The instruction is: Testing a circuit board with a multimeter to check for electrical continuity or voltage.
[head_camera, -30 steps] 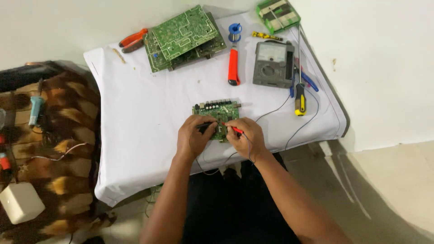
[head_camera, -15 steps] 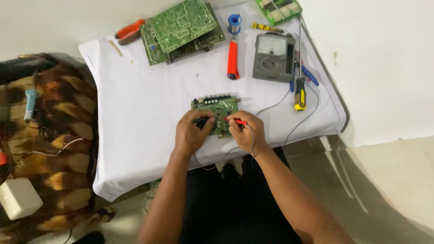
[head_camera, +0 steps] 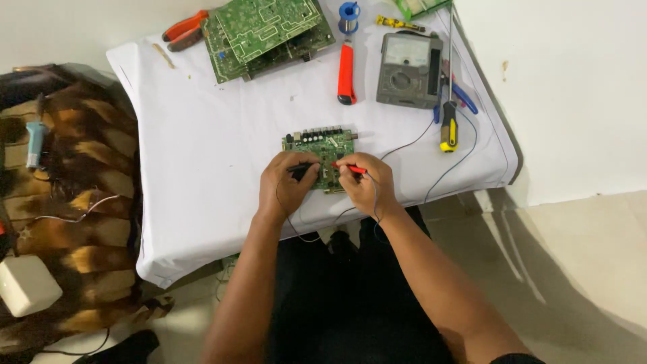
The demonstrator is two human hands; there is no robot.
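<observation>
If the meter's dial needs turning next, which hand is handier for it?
Probably the right hand. The meter lies on the table's far right, on that hand's side, though it holds the red probe on the board. The left hand, holding the black probe, would have to cross over.

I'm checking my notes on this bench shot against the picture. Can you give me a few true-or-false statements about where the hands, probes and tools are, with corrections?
1. The right hand holds a red probe against the small board. True.
2. The left hand rests on the meter. False: it holds a black probe at the small board; the meter lies apart, at the far right of the table.
3. Larger boards are stacked at the table's far edge. True.
4. The red knife lies right of the meter. False: it lies left of it.
5. The yellow-handled screwdriver is in the right hand. False: it lies on the table.
</observation>
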